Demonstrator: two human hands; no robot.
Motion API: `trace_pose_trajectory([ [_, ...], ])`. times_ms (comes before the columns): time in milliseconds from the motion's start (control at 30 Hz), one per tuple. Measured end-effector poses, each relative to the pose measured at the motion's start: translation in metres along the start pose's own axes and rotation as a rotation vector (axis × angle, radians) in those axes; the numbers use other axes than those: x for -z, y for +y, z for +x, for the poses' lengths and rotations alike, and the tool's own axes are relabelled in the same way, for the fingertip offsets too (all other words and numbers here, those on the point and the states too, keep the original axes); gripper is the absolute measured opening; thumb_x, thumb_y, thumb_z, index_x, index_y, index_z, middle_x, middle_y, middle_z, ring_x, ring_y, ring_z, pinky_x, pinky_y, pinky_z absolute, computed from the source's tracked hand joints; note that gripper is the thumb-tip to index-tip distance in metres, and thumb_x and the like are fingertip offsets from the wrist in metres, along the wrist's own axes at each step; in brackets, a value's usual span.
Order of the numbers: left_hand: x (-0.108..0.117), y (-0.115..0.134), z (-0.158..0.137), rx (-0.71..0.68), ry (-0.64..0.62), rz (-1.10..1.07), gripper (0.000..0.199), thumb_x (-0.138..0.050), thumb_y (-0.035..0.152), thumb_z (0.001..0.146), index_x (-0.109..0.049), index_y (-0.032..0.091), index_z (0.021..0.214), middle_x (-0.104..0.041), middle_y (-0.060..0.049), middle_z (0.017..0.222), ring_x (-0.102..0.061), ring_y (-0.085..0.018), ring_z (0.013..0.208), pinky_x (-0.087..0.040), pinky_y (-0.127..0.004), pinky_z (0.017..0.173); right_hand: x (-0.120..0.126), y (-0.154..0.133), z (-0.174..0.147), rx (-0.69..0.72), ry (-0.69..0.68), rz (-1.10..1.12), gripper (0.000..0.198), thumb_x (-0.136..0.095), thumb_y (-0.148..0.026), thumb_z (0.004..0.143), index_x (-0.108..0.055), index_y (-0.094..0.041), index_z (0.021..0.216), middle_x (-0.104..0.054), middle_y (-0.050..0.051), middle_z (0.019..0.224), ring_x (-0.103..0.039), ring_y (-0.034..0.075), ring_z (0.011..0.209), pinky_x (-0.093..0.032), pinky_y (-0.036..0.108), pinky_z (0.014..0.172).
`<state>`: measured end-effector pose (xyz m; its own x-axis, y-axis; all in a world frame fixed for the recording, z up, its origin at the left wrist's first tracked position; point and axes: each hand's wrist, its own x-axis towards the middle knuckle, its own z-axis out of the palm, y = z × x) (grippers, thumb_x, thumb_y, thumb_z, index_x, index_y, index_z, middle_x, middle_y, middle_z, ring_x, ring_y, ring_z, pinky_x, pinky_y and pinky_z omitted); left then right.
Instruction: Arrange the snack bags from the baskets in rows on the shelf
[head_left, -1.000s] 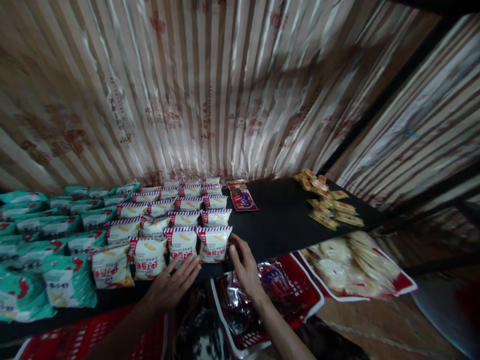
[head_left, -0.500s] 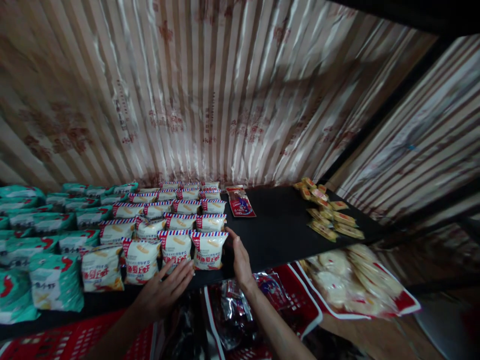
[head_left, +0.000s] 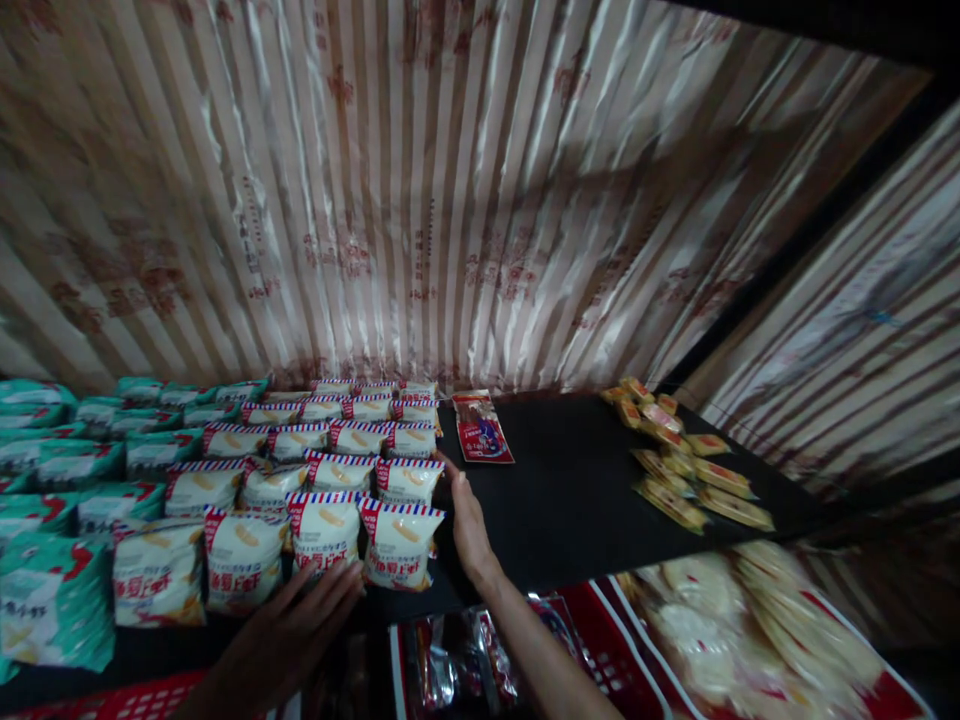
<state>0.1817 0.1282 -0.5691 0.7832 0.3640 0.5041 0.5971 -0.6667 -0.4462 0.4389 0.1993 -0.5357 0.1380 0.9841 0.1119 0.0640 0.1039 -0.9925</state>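
White snack bags [head_left: 397, 545] with red-and-blue striped top seals stand in rows on a black shelf [head_left: 540, 510]. My left hand [head_left: 322, 605] lies with fingers stretched out against the lower front of a front-row snack bag [head_left: 324, 525]. Along the right side of the rows, my right hand [head_left: 471, 530] is held upright, fingers extended, beside the second-row end bag [head_left: 409, 482]. Whether its fingertips touch that bag I cannot tell. Neither hand grips anything. Behind the right hand, a flat red-and-blue packet [head_left: 482, 428] lies on the shelf.
Teal snack bags [head_left: 56, 600] fill the left of the shelf. Small yellow packets [head_left: 675, 460] are heaped at the right end. Below the front edge are a red basket [head_left: 622, 640] with shiny packets and a tray of pale packaged food [head_left: 720, 620]. A striped sheet [head_left: 450, 200] hangs behind.
The view has tilted slightly, so the shelf's contents sit lower in the picture. Both hands stay at the white bags, with only a small shift of the left hand down and left.
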Motion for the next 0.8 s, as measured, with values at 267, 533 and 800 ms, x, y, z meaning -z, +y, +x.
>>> trace_pose_trajectory([
  [267, -0.002, 0.003, 0.0, 0.022, -0.006, 0.017, 0.046, -0.039, 0.019, 0.081, -0.052, 0.019, 0.126, -0.032, -0.004, 0.149, -0.024, -0.022, 0.138, -0.008, -0.044, 0.118, 0.003, 0.008, 0.054, -0.093, -0.101, -0.095, 0.082, -0.024, -0.074, 0.081, -0.046, -0.015, 0.133, -0.047, 0.012, 0.138, -0.037, 0.024, 0.132, -0.023, 0.04, 0.111],
  [533, -0.004, 0.005, -0.001, 0.028, -0.021, 0.004, 0.043, -0.038, 0.017, 0.079, -0.058, 0.02, 0.118, -0.029, -0.003, 0.15, -0.02, -0.022, 0.139, -0.007, -0.044, 0.117, 0.01, 0.006, 0.079, 0.037, -0.069, -0.111, 0.076, -0.023, -0.071, 0.083, -0.05, -0.018, 0.13, -0.052, 0.009, 0.134, -0.041, 0.022, 0.129, -0.026, 0.038, 0.11],
  [800, -0.008, 0.006, -0.009, 0.04, -0.065, -0.044, 0.047, -0.041, 0.018, 0.078, -0.056, 0.021, 0.122, -0.034, -0.002, 0.147, -0.023, -0.021, 0.138, -0.007, -0.044, 0.118, 0.008, 0.021, 0.122, -0.052, -0.142, -0.186, 0.079, -0.014, -0.072, 0.083, -0.049, -0.021, 0.131, -0.052, 0.007, 0.134, -0.043, 0.021, 0.128, -0.03, 0.039, 0.108],
])
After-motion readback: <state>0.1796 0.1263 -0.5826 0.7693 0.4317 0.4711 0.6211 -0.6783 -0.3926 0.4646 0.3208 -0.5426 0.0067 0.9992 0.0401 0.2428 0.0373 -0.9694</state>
